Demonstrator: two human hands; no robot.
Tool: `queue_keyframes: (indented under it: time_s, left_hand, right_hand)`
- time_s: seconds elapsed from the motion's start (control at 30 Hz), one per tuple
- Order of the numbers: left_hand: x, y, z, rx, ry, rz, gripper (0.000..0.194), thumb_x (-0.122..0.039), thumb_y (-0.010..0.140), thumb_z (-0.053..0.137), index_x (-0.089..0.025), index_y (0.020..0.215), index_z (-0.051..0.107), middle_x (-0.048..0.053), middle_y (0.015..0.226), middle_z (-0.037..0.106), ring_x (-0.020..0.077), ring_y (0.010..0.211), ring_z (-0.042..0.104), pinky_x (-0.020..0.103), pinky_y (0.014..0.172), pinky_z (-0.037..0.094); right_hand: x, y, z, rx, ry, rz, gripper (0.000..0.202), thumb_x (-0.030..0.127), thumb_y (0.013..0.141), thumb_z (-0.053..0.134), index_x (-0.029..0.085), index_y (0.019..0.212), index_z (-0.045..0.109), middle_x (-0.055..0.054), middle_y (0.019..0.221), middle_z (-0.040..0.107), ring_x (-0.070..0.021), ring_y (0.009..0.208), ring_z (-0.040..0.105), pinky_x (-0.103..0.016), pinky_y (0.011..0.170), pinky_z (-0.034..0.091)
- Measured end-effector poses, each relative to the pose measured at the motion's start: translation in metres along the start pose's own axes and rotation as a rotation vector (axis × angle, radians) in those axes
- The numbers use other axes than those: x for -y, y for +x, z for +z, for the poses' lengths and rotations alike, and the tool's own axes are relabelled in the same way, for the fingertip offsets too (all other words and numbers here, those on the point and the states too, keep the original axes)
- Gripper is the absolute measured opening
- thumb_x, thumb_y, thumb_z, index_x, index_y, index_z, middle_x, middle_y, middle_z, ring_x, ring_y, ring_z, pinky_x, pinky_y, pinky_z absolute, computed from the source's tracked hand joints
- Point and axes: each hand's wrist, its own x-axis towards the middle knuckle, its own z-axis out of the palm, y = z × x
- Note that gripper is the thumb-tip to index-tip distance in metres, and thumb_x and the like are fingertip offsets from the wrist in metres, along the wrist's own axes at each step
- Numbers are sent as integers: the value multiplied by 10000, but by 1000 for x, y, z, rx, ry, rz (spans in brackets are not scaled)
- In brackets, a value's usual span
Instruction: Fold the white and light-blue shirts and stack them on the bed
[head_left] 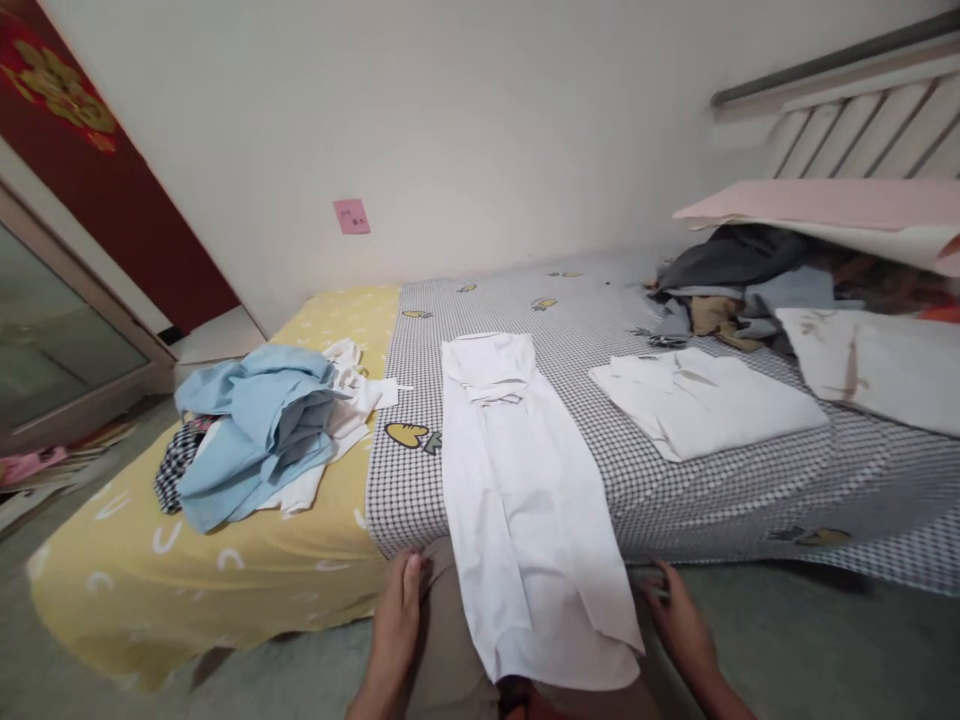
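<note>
A long white garment (pixel 529 500), folded into a narrow strip, lies on the checked bedding and hangs over the bed edge onto my lap. Its far end is folded over near the middle of the bed. My left hand (pixel 403 605) rests beside my left leg, just left of the garment, its fingers held close together with nothing visible in them. On the right, my right hand (pixel 675 610) hovers by the garment's lower right side with fingers apart and curved, holding nothing. Neither hand visibly touches the cloth.
A crumpled pile with a light blue shirt (pixel 259 430) lies on the yellow sheet (pixel 187 570) at left. A folded white shirt (pixel 705 400) lies right of the garment. Farther right are dark clothes (pixel 735 260), another white item (pixel 885 365) and pink sheets (pixel 832 205).
</note>
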Motion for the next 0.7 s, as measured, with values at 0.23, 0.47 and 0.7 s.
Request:
queue_keyframes:
  time_s: [0.23, 0.47, 0.7]
  left_hand:
    - [-32, 13, 15, -302, 542, 424, 492, -303, 937, 540, -247, 1424, 501, 183, 1554, 408, 358, 1466, 353, 605, 1189, 302]
    - [-29, 18, 42, -419, 723, 592, 651, -216, 920, 593, -382, 1513, 382, 131, 1555, 449, 357, 1472, 347, 623, 1198, 220]
    - [-21, 6, 37, -196, 538, 312, 418, -246, 926, 583, -238, 1343, 592, 138, 1485, 541, 282, 1390, 467, 529, 1133, 368]
  right_hand:
    - [42, 4, 1, -162, -589, -493, 599, 414, 858, 416, 205, 1417, 472, -205, 1256, 607, -393, 1169, 582, -575, 944, 451]
    - [32, 9, 20, -151, -399, -520, 662, 385, 815, 446, 182, 1445, 422, -206, 1298, 630, -370, 1176, 600, -531, 922, 460]
    - [51, 7, 21, 225, 244, 63, 462, 627, 643, 633, 244, 893, 703, -118, 978, 770, -384, 1044, 676, -492, 924, 520]
